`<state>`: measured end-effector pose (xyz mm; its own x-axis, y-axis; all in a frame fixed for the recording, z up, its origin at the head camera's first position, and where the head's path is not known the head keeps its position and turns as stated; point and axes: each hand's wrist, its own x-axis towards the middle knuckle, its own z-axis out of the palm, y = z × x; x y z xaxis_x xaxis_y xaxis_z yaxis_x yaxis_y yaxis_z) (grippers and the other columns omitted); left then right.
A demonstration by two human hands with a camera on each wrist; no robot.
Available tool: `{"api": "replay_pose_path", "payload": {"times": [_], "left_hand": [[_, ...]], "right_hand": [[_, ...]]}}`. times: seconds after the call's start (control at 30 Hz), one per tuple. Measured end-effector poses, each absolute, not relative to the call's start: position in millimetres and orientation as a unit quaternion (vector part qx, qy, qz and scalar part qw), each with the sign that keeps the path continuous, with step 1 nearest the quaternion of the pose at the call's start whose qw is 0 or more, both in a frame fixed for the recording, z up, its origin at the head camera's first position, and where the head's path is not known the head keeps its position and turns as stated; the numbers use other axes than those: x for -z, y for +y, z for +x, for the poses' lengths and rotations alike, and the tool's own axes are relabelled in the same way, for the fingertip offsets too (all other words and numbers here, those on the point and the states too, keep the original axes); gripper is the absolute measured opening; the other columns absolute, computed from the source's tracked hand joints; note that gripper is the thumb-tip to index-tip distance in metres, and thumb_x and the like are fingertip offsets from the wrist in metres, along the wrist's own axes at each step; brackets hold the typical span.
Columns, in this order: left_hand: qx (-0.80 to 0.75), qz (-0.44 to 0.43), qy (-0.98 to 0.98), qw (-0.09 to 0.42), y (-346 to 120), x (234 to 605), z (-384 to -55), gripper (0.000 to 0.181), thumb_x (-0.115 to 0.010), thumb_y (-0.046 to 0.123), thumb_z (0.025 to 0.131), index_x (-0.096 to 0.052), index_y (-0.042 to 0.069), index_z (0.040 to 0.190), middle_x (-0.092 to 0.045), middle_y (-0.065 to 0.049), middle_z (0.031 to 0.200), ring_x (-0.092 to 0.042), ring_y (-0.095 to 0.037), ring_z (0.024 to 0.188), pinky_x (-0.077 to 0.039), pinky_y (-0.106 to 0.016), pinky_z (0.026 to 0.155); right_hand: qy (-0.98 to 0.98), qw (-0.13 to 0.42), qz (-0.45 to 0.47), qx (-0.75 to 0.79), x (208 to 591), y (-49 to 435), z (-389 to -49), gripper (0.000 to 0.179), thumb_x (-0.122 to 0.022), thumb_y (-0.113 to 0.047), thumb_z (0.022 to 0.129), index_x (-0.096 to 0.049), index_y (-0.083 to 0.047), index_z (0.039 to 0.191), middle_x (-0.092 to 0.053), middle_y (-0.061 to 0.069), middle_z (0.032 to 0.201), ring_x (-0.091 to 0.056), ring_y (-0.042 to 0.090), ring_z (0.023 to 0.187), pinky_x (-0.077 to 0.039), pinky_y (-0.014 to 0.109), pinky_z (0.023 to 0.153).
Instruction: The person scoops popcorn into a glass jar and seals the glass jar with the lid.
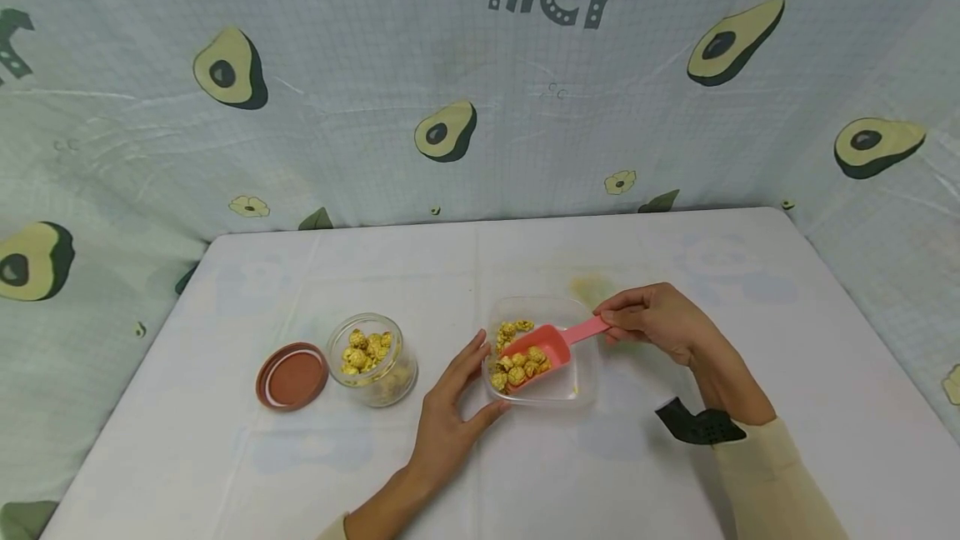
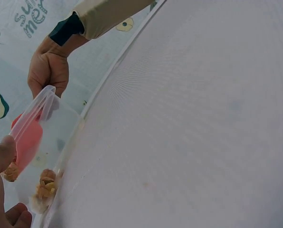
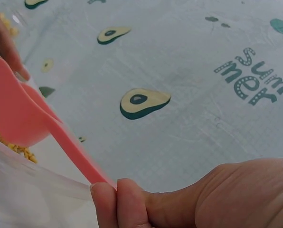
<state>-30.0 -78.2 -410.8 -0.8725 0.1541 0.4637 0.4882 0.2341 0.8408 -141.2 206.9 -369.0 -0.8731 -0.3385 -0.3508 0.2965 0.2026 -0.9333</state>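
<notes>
A clear plastic container (image 1: 581, 386) stands on the table with popcorn (image 1: 504, 338) gathered at its left side. My left hand (image 1: 448, 427) grips its left end, the thumb at the near corner and the fingers along the side; the thumb (image 2: 4, 151) shows at the wall in the left wrist view. With my right hand (image 1: 660, 319) I pinch the handle end of a pink scoop (image 1: 553, 346) between thumb and fingers. The scoop is tilted down inside the container, with several pieces of popcorn (image 1: 525, 363) in its bowl. In the right wrist view the handle (image 3: 77, 154) slopes over the container's rim.
Left of the container is an open glass jar (image 1: 401, 377) partly full of popcorn. Beside it lies a reddish-brown lid (image 1: 292, 377). The white-covered table (image 1: 637, 490) meets an avocado-print cloth (image 1: 337, 132) at the back and sides.
</notes>
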Motion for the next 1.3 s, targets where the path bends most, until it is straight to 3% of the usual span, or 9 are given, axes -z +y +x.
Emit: {"api": "replay_pose_path", "payload": {"times": [0.4, 0.77, 1.3], "left_hand": [[0.585, -0.189, -0.778, 0.127, -78, 409, -29, 0.067, -0.078, -0.006, 0.072, -0.050, -0.007, 0.133, -0.041, -0.020, 0.144, -0.041, -0.037, 0.130, -0.043, -0.043, 0.099], [0.584, -0.215, -0.768, 0.150, -77, 408, -30, 0.066, -0.077, -0.010, 0.072, -0.050, -0.009, 0.132, -0.042, -0.029, 0.139, -0.043, -0.042, 0.126, -0.045, -0.045, 0.097], [0.578, -0.195, -0.781, 0.137, -78, 404, -28, 0.065, -0.077, -0.007, 0.073, -0.049, -0.012, 0.131, -0.043, -0.028, 0.140, -0.051, -0.040, 0.120, -0.044, -0.043, 0.099]], "right_hand": [[0.747, 0.246, -0.014, 0.618, 364, 195, -137, 0.031, -0.063, -0.002, 0.091, -0.058, 0.016, 0.115, -0.068, 0.013, 0.095, -0.069, 0.020, 0.072, -0.058, 0.028, 0.074], [0.714, 0.260, -0.004, 0.650, 370, 203, -141, 0.030, -0.062, -0.001, 0.091, -0.058, 0.016, 0.115, -0.069, 0.009, 0.096, -0.068, 0.017, 0.072, -0.058, 0.024, 0.072], [0.713, 0.239, -0.012, 0.659, 361, 214, -140, 0.039, -0.064, -0.011, 0.092, -0.055, 0.016, 0.120, -0.066, 0.012, 0.098, -0.068, 0.017, 0.078, -0.056, 0.022, 0.076]]}}
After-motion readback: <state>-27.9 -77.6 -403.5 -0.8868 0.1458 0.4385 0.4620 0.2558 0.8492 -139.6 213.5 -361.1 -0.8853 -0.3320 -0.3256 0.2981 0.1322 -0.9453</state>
